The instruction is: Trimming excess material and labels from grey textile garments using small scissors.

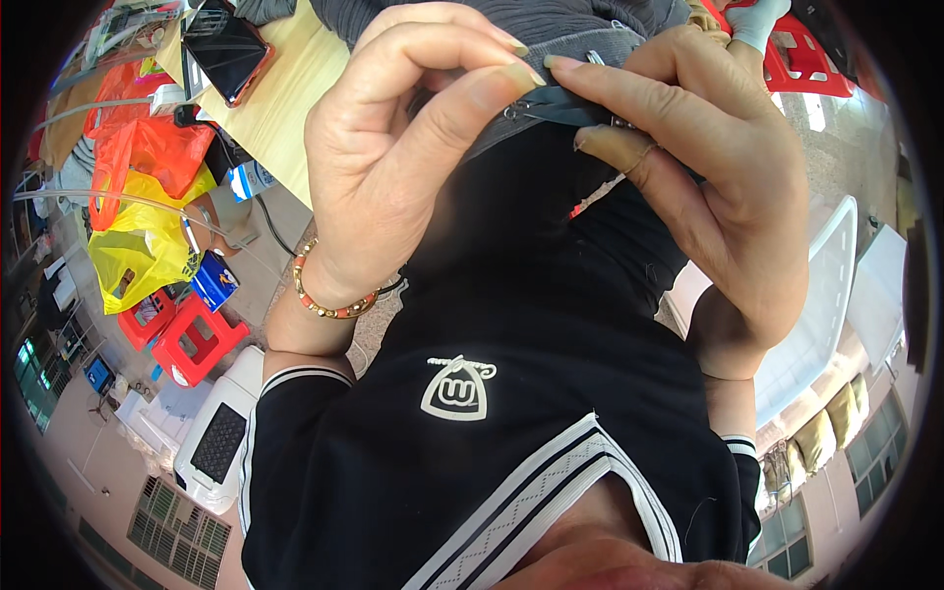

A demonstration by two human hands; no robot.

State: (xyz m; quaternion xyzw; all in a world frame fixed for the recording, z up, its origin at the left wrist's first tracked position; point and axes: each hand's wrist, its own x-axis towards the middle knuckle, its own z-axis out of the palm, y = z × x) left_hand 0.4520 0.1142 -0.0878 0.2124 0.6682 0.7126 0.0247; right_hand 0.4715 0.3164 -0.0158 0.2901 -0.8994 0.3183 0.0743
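Both my hands are raised close together over my lap. My left hand [393, 138], with a beaded bracelet [334, 312] on its wrist, has its thumb and forefinger pinched together; whatever is between their tips is too small to name. My right hand [718, 157] is closed on a narrow dark grey strip [560, 106], its thumb below and forefinger above. Tiny shiny pieces show at the strip's left end, just below my left fingertips. A tan covering [615, 147] wraps my right thumb tip. Behind the fingers lies grey fabric [580, 47].
A pale wooden table [280, 103] at upper left bears a dark phone-like device [228, 51]. Red bags [162, 152] and a yellow bag [138, 246] hang left of it, above red stools [200, 339]. A white bin [814, 305] stands right; another red stool [801, 59] is at far right.
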